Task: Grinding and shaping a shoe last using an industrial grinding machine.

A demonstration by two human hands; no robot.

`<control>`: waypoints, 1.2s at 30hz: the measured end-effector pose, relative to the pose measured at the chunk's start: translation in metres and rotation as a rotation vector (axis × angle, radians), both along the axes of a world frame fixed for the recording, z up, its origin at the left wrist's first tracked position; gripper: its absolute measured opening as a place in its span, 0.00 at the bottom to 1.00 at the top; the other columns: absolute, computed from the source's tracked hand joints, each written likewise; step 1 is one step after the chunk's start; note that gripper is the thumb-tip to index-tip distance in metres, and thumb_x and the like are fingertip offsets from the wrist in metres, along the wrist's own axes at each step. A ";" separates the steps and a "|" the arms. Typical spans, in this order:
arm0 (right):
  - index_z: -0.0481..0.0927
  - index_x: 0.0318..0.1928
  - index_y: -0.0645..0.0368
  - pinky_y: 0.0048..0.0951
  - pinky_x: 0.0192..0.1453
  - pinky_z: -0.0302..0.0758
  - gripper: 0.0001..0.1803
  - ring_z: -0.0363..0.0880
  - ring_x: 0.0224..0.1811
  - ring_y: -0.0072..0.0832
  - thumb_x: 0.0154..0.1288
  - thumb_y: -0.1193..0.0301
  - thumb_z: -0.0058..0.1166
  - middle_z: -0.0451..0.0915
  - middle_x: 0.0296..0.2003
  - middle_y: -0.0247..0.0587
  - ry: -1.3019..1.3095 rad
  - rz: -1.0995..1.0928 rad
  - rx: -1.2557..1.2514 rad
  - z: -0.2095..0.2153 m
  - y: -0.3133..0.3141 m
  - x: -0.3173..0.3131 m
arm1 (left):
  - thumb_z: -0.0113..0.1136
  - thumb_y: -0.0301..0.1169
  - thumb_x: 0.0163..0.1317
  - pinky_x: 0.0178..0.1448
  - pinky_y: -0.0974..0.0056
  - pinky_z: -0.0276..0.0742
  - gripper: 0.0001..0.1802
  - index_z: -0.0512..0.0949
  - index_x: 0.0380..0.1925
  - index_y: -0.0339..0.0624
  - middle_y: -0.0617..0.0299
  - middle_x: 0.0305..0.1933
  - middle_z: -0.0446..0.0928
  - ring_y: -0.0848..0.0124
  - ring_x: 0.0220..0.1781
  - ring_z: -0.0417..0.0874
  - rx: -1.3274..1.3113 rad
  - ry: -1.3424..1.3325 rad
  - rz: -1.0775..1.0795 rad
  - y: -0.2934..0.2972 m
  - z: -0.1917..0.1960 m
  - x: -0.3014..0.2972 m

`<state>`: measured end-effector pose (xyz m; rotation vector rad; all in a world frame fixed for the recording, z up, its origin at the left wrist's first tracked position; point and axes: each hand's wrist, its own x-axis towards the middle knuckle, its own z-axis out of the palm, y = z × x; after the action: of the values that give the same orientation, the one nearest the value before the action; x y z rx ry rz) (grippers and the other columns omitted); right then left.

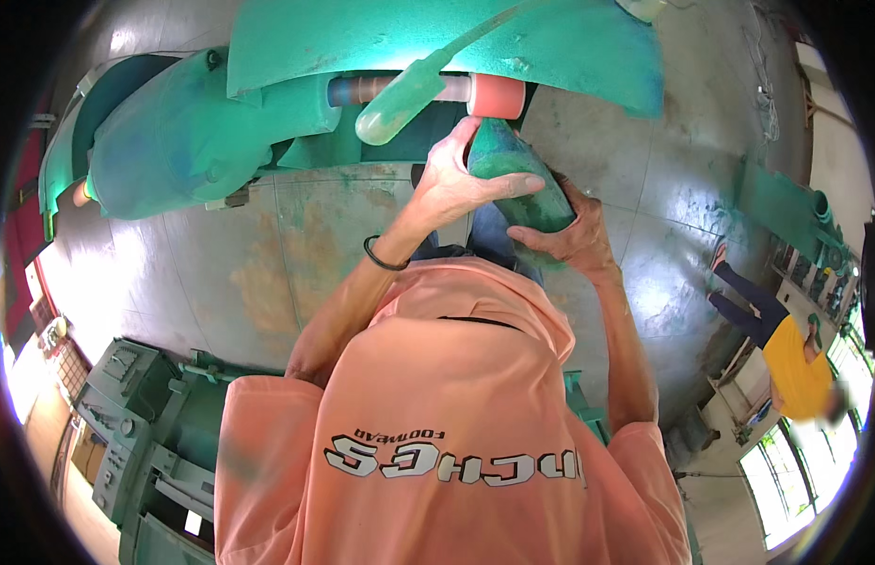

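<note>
Both my hands hold a tapered green piece with dark blue patches (522, 174), shaped like a shoe last. My left hand (447, 179) grips its left side, the thumb lying across the upper face. My right hand (580, 235) is wrapped round the lower right end. The piece's narrow end points up at a pinkish-red wheel (497, 96) on a machine shaft (376, 89). It sits at the wheel's lower edge; whether the two touch I cannot tell. Parts of my fingers are hidden behind the piece.
A green hood (569, 47) overhangs the wheel, and a pale green lamp-like head (400, 102) hangs in front of the shaft. The green machine housing (174, 137) stands left. Another machine (127, 424) is at lower left. A person in yellow (797, 372) is at far right.
</note>
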<state>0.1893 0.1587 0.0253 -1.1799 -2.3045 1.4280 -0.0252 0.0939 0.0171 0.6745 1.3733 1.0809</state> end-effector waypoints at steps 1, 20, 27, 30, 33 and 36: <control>0.77 0.65 0.56 0.40 0.54 0.83 0.49 0.88 0.50 0.44 0.41 0.49 0.79 0.87 0.48 0.49 -0.003 0.004 -0.006 0.002 0.003 -0.002 | 0.85 0.44 0.42 0.60 0.61 0.80 0.48 0.71 0.61 0.36 0.57 0.55 0.80 0.70 0.54 0.82 -0.006 -0.003 0.004 0.002 0.000 0.000; 0.78 0.64 0.54 0.39 0.52 0.85 0.46 0.89 0.47 0.43 0.42 0.53 0.78 0.87 0.49 0.49 -0.032 0.111 -0.061 0.024 0.024 -0.009 | 0.86 0.46 0.39 0.57 0.60 0.81 0.46 0.75 0.56 0.35 0.56 0.48 0.83 0.68 0.48 0.84 0.000 0.105 0.083 -0.002 0.018 0.001; 0.76 0.66 0.53 0.39 0.54 0.85 0.48 0.88 0.49 0.43 0.42 0.52 0.78 0.86 0.51 0.49 -0.015 0.209 0.059 0.024 0.030 -0.006 | 0.87 0.46 0.38 0.59 0.59 0.80 0.46 0.75 0.56 0.36 0.55 0.49 0.82 0.67 0.50 0.83 0.080 0.167 0.168 -0.010 0.008 0.012; 0.76 0.66 0.52 0.40 0.53 0.86 0.48 0.88 0.48 0.43 0.42 0.51 0.78 0.86 0.51 0.47 -0.074 0.233 0.045 0.011 0.040 -0.006 | 0.85 0.37 0.43 0.58 0.63 0.79 0.38 0.78 0.55 0.43 0.64 0.51 0.83 0.74 0.51 0.82 0.038 0.128 0.170 -0.002 0.002 0.009; 0.75 0.67 0.50 0.41 0.51 0.86 0.48 0.88 0.45 0.45 0.43 0.49 0.77 0.86 0.51 0.45 -0.051 0.267 0.108 0.024 0.041 -0.003 | 0.85 0.36 0.44 0.59 0.64 0.79 0.38 0.77 0.56 0.41 0.63 0.50 0.83 0.74 0.51 0.82 0.111 0.115 0.181 -0.010 0.012 0.012; 0.75 0.67 0.48 0.42 0.52 0.85 0.48 0.88 0.46 0.46 0.43 0.48 0.76 0.86 0.52 0.44 -0.103 0.282 0.092 0.023 0.044 -0.004 | 0.85 0.36 0.45 0.59 0.64 0.79 0.39 0.77 0.57 0.39 0.62 0.50 0.83 0.74 0.51 0.82 0.124 0.099 0.190 -0.008 0.007 0.012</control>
<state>0.1855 0.2028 0.0479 -0.9542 -2.6637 1.3557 -0.0130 0.0858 0.0238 0.7058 1.4870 1.3062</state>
